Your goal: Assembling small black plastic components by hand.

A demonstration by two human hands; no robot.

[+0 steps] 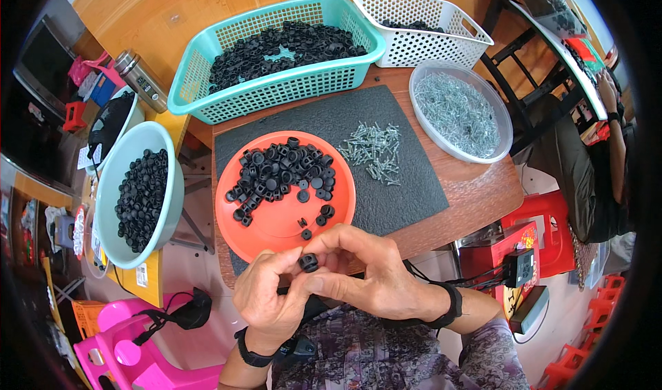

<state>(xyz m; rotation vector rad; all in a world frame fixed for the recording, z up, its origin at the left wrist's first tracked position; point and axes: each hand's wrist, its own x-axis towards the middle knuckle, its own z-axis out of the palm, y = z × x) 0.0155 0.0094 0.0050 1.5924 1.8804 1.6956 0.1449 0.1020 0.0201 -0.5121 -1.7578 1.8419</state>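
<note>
Small black part (308, 262) is held at lower center of the frame, just below the orange plate (265, 230). Grip is narrow: part is pinched between the fingertips of the left hand (270, 295) and right hand (372, 280), so neither hand is nearer. Left fingers are set at its left side; right thumb is pressed in from the lower right, right index is arched over the top. How the load is split between hands can't be told; the far fingertips are hidden.

Part looks short and rounded, with a darker face turned up toward the camera. Long axis can't be made out at this size.

Relative to the grip: black parts (276, 176) are piled on the plate straight above, with a few strays scattered near its lower rim, close to the fingertips. Loose screws (372, 148) are laid on the dark mat (407, 207) up and to the right, well apart from the grip, on the right hand's side. More screws are held in the clear tub (507, 144), upper right. Teal basket (276, 90) is parked at top center, also filled with black parts.
</note>
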